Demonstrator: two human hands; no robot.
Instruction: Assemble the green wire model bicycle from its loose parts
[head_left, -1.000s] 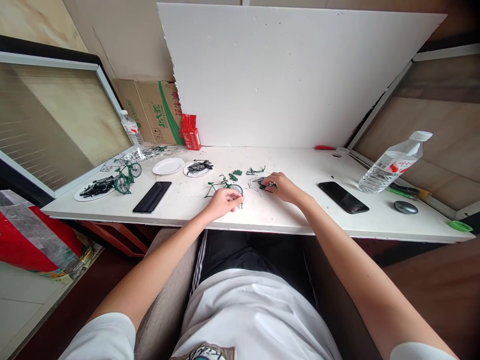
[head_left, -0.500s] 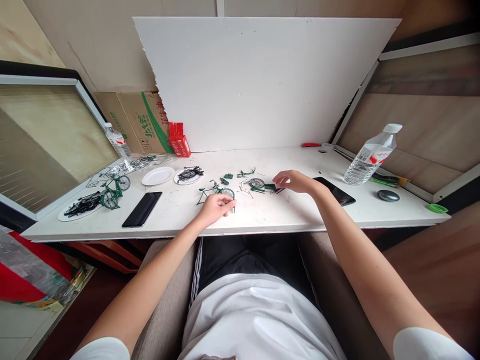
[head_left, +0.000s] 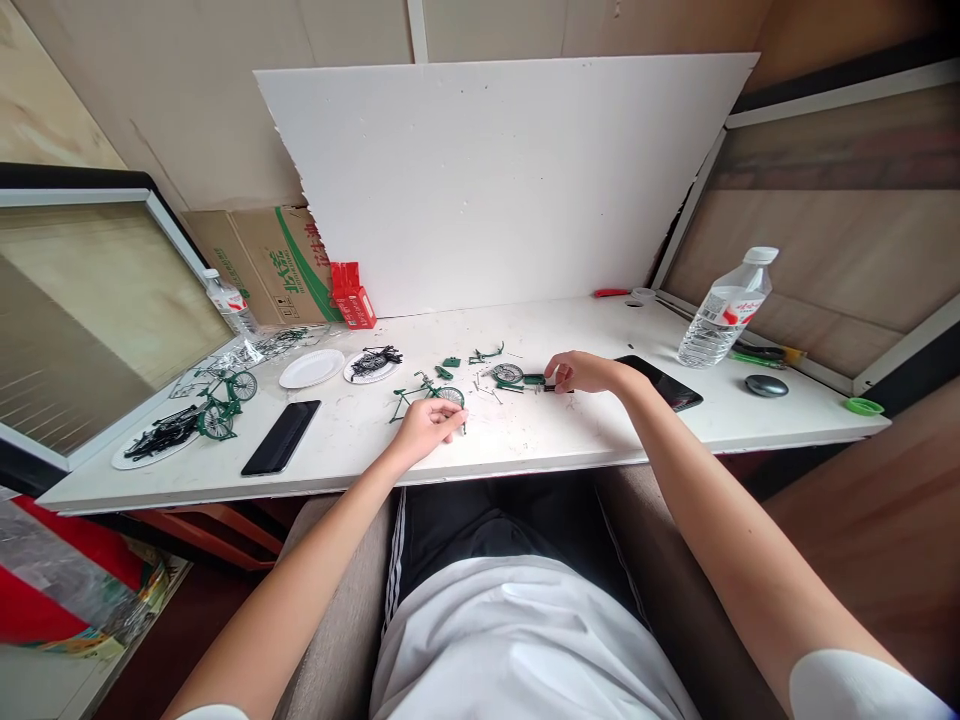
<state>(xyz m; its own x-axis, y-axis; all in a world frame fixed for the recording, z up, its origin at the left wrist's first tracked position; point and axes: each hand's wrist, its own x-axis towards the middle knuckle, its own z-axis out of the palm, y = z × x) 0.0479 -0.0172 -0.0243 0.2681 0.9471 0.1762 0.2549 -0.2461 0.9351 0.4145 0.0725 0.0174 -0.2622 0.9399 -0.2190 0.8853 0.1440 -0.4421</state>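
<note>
A small green model bicycle frame (head_left: 420, 393) lies on the white table (head_left: 525, 430) in front of me. My left hand (head_left: 424, 426) rests beside its rear wheel with fingers curled in a pinch on the wheel end. My right hand (head_left: 581, 372) is further right, fingers pinched on a small dark part I cannot make out. Just left of it lie a loose wheel (head_left: 508, 373) and green pieces (head_left: 532, 380). More green parts (head_left: 486, 354) lie behind.
A finished green model bicycle (head_left: 221, 402) and a plate of black parts (head_left: 154, 438) sit at the left, with a black phone (head_left: 281, 437), two white plates (head_left: 312, 368), a red box (head_left: 354, 295). Right: another phone (head_left: 660, 382), water bottle (head_left: 724, 308), dark oval object (head_left: 766, 385), green cap (head_left: 862, 405).
My right hand has slid right, away from the loose wheel and green pieces. The left hand stays at the bicycle frame. The camera has tilted down slightly.
</note>
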